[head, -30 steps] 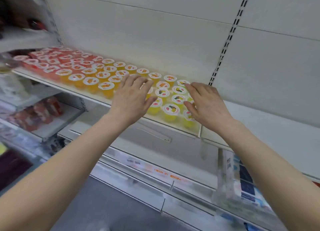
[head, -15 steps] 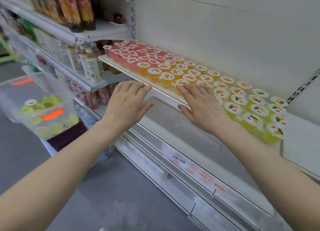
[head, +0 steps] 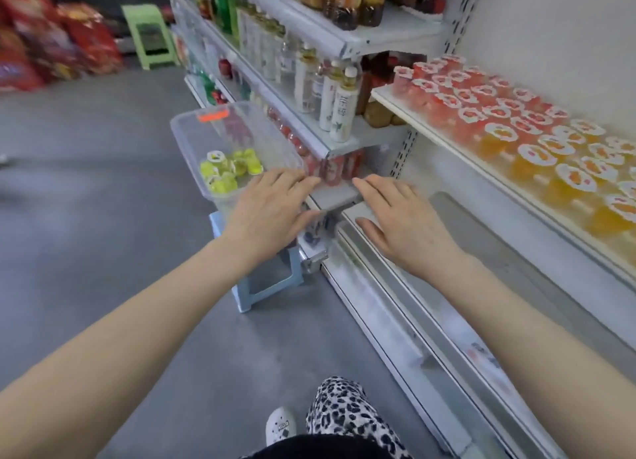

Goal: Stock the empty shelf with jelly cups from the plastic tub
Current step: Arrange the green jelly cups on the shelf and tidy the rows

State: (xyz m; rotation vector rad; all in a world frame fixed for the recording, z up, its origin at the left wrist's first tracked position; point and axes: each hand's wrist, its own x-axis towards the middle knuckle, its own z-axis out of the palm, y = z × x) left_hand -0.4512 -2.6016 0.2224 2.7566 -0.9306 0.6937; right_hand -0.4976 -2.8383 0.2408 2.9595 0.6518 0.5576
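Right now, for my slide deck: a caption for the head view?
Left hand and right hand, open, near the tub holding green jelly cups.

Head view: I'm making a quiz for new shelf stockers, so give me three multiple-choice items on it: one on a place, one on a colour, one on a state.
1. Where does the plastic tub stand?
A) on the shelf of cups
B) on a light blue stool
C) in the person's arms

2. What colour are the jelly cups in the tub?
A) red
B) blue
C) yellow-green

3. How are the left hand and right hand?
A) open, holding nothing
B) each gripping a cup
C) both lifting the tub

Answers:
1 B, the stool's legs show beneath the tub.
2 C, a small yellow-green cluster sits at its near end.
3 A, the fingers are straight and empty.
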